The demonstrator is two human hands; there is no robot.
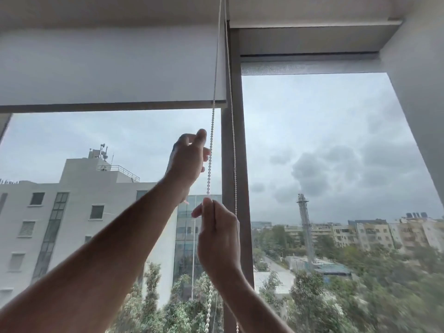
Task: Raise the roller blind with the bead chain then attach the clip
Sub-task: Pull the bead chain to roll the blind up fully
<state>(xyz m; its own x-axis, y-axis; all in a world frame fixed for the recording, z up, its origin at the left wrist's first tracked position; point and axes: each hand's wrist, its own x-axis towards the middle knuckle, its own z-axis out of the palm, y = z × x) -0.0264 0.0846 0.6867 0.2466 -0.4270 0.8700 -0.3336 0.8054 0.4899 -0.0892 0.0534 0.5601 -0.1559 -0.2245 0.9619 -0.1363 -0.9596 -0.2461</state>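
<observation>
The pale grey roller blind (108, 68) covers the top of the left window pane, its bottom bar level with the upper frame. A white bead chain (212, 126) hangs down its right side in two strands; the rear strand (232, 131) runs along the mullion and carries a small connector piece. My right hand (219, 239) is closed around the front strand, low down. My left hand (189, 159) is higher up, with thumb raised and fingers loosely curled, fingertips touching the same strand without closing on it. I cannot see a clip.
A dark vertical mullion (236, 179) divides the two panes. The right pane's blind (310, 68) is rolled almost fully up. A white wall (422, 97) slants in at the right. Buildings, trees and cloudy sky lie outside.
</observation>
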